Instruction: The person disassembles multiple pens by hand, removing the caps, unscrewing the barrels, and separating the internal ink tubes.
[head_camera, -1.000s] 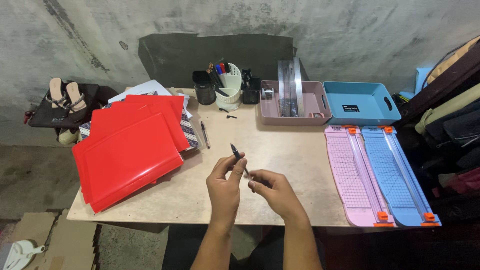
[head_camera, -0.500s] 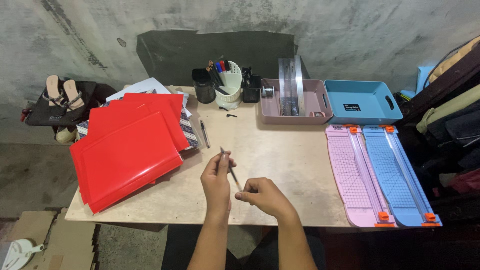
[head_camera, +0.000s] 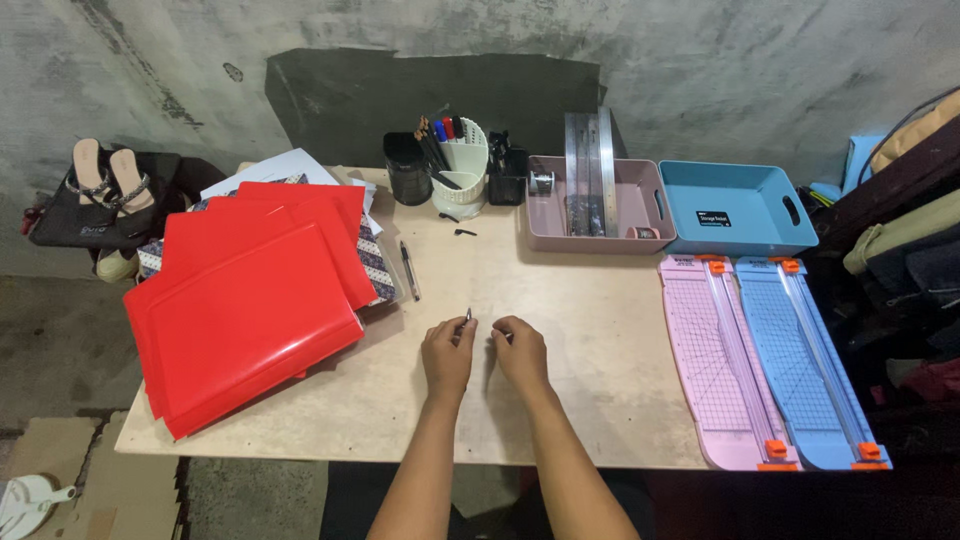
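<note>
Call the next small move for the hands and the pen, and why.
Probably bring the hands together to join the two parts. The left hand holds a thin dark pen upright, tip up; the right hand pinches something small beside it, too small to identify. Both sit close together over the table, a small gap between them.

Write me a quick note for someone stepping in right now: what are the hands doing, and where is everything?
Left hand: pinching a thin dark pen, tip up, over the table.
Right hand: fingers curled just beside it; whether it holds a small part is too small to tell.
Nearby: second pen lying flat, red folders stacked left, pen cup at the back, pink tray, blue tray, two paper trimmers right.
Done: pen picked up. Left: cannot tell.
</note>
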